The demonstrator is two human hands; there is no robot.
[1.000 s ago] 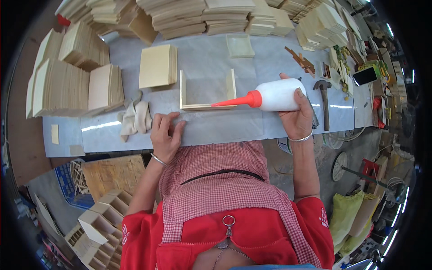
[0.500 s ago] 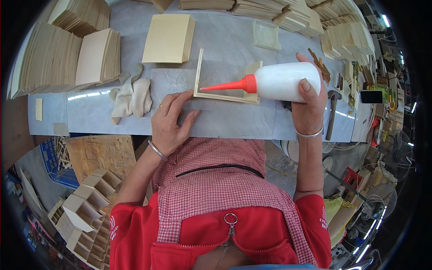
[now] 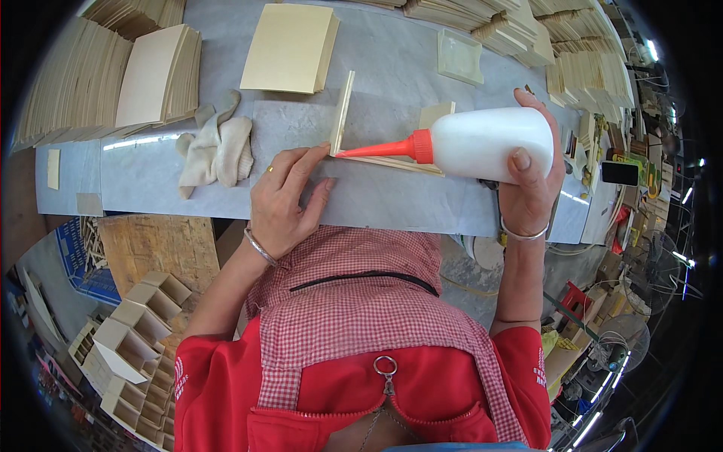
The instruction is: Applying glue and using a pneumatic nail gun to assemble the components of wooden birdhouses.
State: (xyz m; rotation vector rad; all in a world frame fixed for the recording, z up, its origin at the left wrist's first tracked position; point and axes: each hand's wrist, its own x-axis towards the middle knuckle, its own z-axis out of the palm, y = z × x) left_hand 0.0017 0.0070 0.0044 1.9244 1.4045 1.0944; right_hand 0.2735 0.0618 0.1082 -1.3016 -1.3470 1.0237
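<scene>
My right hand is wrapped around a white squeeze bottle, tipped sideways with its long red nozzle facing left. The nozzle tip meets the inner left corner of a small three-sided wooden frame on the table. My left hand rests beside that corner, its index fingertip touching the wood and its thumb spread away. Part of the frame's front strip and right side is hidden behind the bottle.
Stacked thin wooden panels stand beyond the frame, with more stacks at left. A cream cloth glove lies left of my hand. A shallow pale tray sits farther back; a phone is at right. Wooden boxes are stacked below left.
The nozzle tip has come down into the frame's left corner. The frame has turned slightly, and the bottle has shifted a little to the right in the view, which itself has moved.
</scene>
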